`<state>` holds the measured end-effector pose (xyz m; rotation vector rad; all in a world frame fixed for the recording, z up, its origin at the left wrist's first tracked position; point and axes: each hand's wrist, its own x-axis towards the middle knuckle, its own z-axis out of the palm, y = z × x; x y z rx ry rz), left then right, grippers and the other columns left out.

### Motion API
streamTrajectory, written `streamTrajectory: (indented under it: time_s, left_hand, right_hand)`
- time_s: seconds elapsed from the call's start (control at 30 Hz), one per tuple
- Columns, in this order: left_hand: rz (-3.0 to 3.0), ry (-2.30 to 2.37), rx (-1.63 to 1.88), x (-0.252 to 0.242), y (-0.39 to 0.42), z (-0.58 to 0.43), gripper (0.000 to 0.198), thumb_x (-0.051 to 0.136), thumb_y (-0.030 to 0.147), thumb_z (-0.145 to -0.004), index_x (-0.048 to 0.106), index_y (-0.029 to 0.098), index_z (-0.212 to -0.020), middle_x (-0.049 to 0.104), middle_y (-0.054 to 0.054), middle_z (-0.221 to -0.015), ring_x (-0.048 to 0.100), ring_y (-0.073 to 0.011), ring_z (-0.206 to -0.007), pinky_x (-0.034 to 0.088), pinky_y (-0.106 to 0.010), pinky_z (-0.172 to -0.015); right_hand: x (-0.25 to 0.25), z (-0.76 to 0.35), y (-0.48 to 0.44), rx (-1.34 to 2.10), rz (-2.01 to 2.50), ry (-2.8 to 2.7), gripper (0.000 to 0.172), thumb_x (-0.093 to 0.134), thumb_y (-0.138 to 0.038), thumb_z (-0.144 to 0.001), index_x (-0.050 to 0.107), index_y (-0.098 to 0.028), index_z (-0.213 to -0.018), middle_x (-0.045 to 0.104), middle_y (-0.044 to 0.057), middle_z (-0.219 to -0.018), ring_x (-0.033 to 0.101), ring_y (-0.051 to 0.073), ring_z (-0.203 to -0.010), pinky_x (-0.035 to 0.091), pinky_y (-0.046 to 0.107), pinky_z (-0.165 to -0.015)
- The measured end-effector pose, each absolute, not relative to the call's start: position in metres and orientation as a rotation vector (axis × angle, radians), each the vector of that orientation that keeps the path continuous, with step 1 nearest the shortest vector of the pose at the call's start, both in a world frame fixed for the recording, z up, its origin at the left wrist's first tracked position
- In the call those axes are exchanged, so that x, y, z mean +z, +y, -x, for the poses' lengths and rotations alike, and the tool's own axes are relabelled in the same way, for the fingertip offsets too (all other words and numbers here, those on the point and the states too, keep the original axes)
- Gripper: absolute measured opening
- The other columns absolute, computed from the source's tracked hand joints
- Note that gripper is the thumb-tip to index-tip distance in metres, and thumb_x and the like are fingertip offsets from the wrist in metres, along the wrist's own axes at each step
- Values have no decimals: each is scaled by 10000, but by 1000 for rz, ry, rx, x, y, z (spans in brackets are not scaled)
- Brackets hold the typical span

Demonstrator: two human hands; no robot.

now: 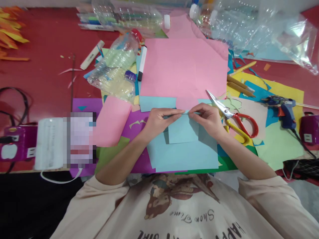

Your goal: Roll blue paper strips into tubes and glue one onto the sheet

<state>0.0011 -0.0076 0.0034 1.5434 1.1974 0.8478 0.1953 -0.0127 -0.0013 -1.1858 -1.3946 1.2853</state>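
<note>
- Pinching light-blue paper [183, 131] at top edge with left hand [159, 121] and right hand [208, 119].
- Legible on shirt [191, 207]: "Time" and "HAPPY".
- Lying on bench [50, 76]: clear plastic bottle [139, 18], white-capped.

A small sheet of light-blue paper [183, 131], plain and straight-sided, with two clean corners at its near side. Its far edge is pinched at two neighbouring spots and looks turned over into a narrow strip, though much of that edge is covered. The rest spreads toward the near edge of the bench [45, 79], smooth as far as it shows. It sits over a larger sheet of similar blue [186, 156], its near edge stopping well short of that sheet's near edge, its near-left corner fully visible
</note>
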Motion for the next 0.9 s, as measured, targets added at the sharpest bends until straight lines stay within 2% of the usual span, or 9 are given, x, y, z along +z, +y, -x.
streamTrajectory:
  time_s: [0.2,0.43,0.67,0.9]
  left_hand:
    - [-1507,1209,857,0,-7,-2,203,710,357,-763,771,234,-914,766,-33,-953,722,-201,-889,574,-299,-829]
    - [-1601,1199,873,-2,-9,-2,235,672,411,-795,765,229,-911,769,-38,-936,719,-187,-851,560,-285,-805]
    - [-1547,1183,865,-1,-7,-3,264,697,409,-772,743,204,-932,763,-44,-951,710,-175,-876,544,-246,-782]
    - [-1460,1207,798,1,-3,-2,374,715,531,-706,739,175,-819,756,-52,-837,687,-184,-780,531,-251,-668]
  right_hand:
    - [-2,-195,-14,1272,1197,-1412,21,660,-221,-738,655,-203,-747,664,2,-726,594,120,-655,464,280,-610]
    - [-4,-194,-13,1343,1255,-1370,259,743,-396,-698,666,-198,-847,699,37,-855,642,152,-793,432,243,-555]
    - [-5,-195,-15,1270,1303,-1450,150,701,-341,-749,719,-194,-776,718,27,-760,593,128,-640,428,272,-570]
    - [1,-195,-14,1204,1294,-1471,66,696,-271,-737,719,-209,-745,717,15,-755,615,141,-680,464,282,-614]
